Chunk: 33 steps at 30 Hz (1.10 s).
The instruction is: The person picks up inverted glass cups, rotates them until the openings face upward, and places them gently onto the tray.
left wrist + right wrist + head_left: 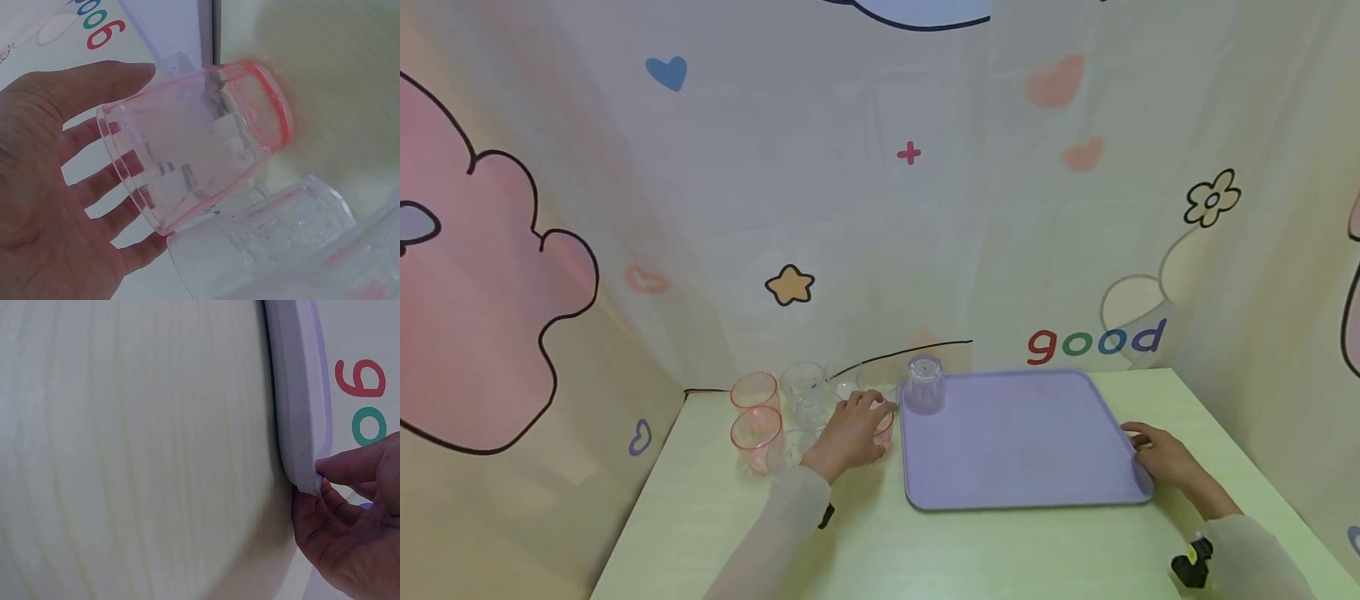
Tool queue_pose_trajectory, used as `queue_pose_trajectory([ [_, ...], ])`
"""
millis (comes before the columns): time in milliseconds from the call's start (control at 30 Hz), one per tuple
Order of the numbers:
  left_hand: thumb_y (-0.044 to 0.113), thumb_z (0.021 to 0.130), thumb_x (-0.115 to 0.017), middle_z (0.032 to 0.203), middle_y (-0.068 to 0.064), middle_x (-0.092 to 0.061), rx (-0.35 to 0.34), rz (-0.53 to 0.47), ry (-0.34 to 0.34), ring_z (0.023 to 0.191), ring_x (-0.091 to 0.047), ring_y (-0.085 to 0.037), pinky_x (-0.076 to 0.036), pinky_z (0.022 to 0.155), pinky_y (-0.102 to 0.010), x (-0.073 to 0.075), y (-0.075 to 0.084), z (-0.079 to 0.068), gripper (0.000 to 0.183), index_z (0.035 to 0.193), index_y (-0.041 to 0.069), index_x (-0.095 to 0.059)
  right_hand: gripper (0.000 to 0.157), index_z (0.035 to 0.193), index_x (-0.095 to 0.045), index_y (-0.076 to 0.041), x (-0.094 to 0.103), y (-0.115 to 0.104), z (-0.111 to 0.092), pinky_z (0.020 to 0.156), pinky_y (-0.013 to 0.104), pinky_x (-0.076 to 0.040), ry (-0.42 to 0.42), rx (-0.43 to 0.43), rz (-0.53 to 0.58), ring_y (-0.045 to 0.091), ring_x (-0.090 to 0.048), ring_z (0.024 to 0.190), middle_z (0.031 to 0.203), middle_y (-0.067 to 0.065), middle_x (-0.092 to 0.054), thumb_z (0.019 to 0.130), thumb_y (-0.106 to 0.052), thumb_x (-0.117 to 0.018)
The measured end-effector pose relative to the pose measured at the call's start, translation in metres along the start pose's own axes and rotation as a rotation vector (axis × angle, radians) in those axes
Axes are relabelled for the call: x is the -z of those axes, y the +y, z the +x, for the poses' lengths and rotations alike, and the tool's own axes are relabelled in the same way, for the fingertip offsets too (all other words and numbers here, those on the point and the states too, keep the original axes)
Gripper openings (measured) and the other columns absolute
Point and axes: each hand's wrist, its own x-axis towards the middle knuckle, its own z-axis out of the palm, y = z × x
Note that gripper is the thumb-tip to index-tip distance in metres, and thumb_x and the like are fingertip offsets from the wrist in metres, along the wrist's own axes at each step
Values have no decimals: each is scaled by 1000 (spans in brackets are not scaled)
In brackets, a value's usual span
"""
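My left hand (848, 437) spreads around a see-through pink cup (194, 144); in the left wrist view its thumb lies along one side and its fingers show through the cup's wall near the rim. The cup stands just left of a lilac tray (1015, 442). One clear cup (925, 387) sits upside down on the tray's back left corner. At the tray's front right, my right hand (1167, 460) pinches the rim, thumb above and fingers beneath, as the right wrist view shows.
Left of my left hand stand two more pink cups, one behind (754, 392) and one in front (757, 442). Several clear cups (805, 383) are grouped between them and the hand. A printed cloth wall (910, 233) rises behind the pale wooden table (685, 517).
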Motion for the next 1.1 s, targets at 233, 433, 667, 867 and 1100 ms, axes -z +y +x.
queue_pose_trajectory([
  [233,24,78,-78,137,-6,-48,7,21,6,131,-40,-31,-44,99,-51,-4,-2,3,63,136,28,-55,50,131,-42,18,0,2,1,69,34,-52,0,-5,6,40,-59,93,112,39,-55,83,5,-50],
  [433,26,77,-78,142,-5,-45,8,34,16,130,-43,-30,-45,96,-50,-2,-1,4,63,135,30,-55,50,131,-43,17,0,0,1,71,37,-53,11,6,5,41,-59,94,112,39,-56,83,5,-50],
  [667,28,82,-71,136,-3,-50,-9,57,-7,126,-48,-30,-50,93,-51,4,5,3,53,133,28,-57,49,130,-44,17,0,0,0,73,40,-54,15,13,-5,46,-59,97,112,40,-56,82,5,-50],
  [867,24,82,-70,140,-1,-51,5,100,-65,127,-50,-31,-49,96,-52,6,9,5,55,134,30,-56,49,131,-43,17,2,-1,0,74,42,-55,12,7,8,46,-58,98,113,40,-55,84,4,-50],
  [1100,16,81,-70,138,-1,-51,22,75,-85,126,-48,-30,-49,97,-54,5,10,5,56,133,30,-56,51,132,-42,16,0,2,0,71,35,-53,-4,-1,29,41,-59,95,112,38,-55,84,3,-50],
])
